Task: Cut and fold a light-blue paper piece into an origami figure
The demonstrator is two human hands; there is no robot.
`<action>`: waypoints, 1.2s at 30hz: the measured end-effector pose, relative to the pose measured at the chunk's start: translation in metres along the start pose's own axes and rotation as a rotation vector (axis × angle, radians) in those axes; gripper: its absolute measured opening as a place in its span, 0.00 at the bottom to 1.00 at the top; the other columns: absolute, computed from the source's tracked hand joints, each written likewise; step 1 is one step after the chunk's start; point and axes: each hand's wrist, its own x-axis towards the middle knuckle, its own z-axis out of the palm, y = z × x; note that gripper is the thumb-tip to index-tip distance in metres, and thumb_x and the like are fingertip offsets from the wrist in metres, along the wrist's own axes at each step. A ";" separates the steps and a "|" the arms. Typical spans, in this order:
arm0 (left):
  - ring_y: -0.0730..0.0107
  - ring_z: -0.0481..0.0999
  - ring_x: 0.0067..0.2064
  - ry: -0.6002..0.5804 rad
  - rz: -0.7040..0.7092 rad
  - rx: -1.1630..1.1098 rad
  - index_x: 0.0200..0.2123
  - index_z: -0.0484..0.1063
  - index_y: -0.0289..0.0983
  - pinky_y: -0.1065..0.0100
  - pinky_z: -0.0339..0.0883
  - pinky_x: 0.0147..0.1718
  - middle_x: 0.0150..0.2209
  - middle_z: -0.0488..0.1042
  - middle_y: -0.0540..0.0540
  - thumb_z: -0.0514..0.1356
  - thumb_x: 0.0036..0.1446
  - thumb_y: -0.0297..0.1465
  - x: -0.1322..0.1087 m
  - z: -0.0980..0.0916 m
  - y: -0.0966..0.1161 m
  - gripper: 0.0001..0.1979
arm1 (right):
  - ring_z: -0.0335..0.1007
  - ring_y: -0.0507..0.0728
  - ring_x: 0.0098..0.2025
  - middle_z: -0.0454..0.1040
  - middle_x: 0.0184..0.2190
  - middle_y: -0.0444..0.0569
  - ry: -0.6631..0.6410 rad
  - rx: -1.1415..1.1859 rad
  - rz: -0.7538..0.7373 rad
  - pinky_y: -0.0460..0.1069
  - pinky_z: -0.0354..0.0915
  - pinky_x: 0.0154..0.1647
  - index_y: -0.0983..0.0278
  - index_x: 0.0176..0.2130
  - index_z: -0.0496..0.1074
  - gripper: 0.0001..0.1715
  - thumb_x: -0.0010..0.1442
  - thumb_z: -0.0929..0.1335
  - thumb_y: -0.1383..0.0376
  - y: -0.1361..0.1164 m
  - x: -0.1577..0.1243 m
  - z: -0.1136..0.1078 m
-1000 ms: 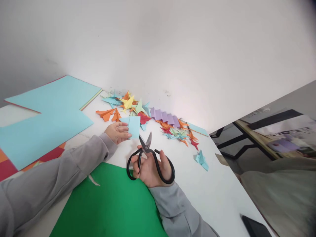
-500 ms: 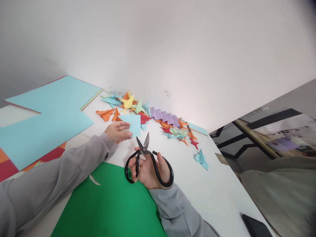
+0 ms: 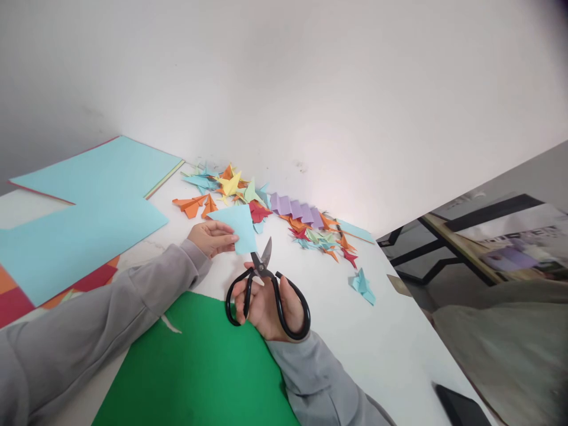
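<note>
My left hand pinches a small light blue paper square by its left edge and holds it just above the white table. My right hand grips black-handled scissors, fingers through the loops. The blades are slightly apart and point up at the lower edge of the blue square. Both arms wear grey sleeves.
A green sheet lies under my wrists. Large light blue sheets over red and orange ones lie at the left. A heap of folded paper shapes runs along the wall. A small blue folded piece and a dark object lie at the right.
My left hand has tilted and lifted the blue square so more of it shows. The scissors dipped, then came back up toward the square's lower edge.
</note>
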 end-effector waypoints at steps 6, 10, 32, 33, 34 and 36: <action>0.72 0.73 0.20 -0.036 -0.031 0.012 0.19 0.68 0.30 0.70 0.71 0.22 0.16 0.73 0.47 0.71 0.22 0.25 0.001 -0.002 -0.001 0.17 | 0.69 0.55 0.25 0.74 0.30 0.48 0.039 -0.048 -0.023 0.48 0.61 0.22 0.54 0.56 0.47 0.39 0.50 0.63 0.45 -0.002 0.000 0.005; 0.72 0.73 0.20 -0.073 -0.020 -0.015 0.17 0.62 0.32 0.69 0.71 0.23 0.15 0.71 0.50 0.71 0.26 0.23 0.000 -0.002 0.000 0.18 | 0.68 0.55 0.23 0.73 0.28 0.47 0.060 -0.072 -0.018 0.48 0.60 0.20 0.53 0.57 0.46 0.41 0.50 0.61 0.41 -0.003 0.001 0.006; 0.74 0.68 0.18 -0.337 -0.258 0.073 0.19 0.74 0.28 0.74 0.63 0.15 0.14 0.69 0.45 0.69 0.33 0.30 -0.009 0.004 0.002 0.11 | 0.67 0.53 0.23 0.72 0.29 0.47 -0.016 -0.112 -0.011 0.47 0.60 0.21 0.57 0.57 0.45 0.47 0.46 0.68 0.48 -0.002 -0.002 0.006; 0.74 0.68 0.19 -0.344 -0.256 0.077 0.19 0.74 0.28 0.73 0.64 0.16 0.14 0.70 0.44 0.69 0.34 0.31 -0.009 0.004 0.001 0.11 | 0.67 0.53 0.23 0.72 0.30 0.47 -0.021 -0.125 -0.017 0.48 0.60 0.21 0.57 0.57 0.44 0.48 0.45 0.70 0.50 -0.001 -0.003 0.005; 0.74 0.68 0.19 -0.357 -0.254 0.083 0.19 0.74 0.28 0.73 0.64 0.16 0.15 0.70 0.44 0.69 0.34 0.31 -0.010 0.004 0.001 0.11 | 0.67 0.53 0.24 0.72 0.31 0.47 -0.025 -0.138 -0.016 0.48 0.61 0.22 0.56 0.57 0.44 0.49 0.44 0.71 0.52 -0.001 -0.003 0.004; 0.74 0.69 0.19 -0.390 -0.255 0.098 0.20 0.75 0.28 0.73 0.65 0.17 0.16 0.70 0.44 0.69 0.34 0.32 -0.010 0.003 0.000 0.12 | 0.68 0.54 0.25 0.72 0.32 0.48 -0.019 -0.158 0.007 0.50 0.63 0.24 0.56 0.57 0.45 0.48 0.45 0.70 0.51 -0.001 -0.004 0.002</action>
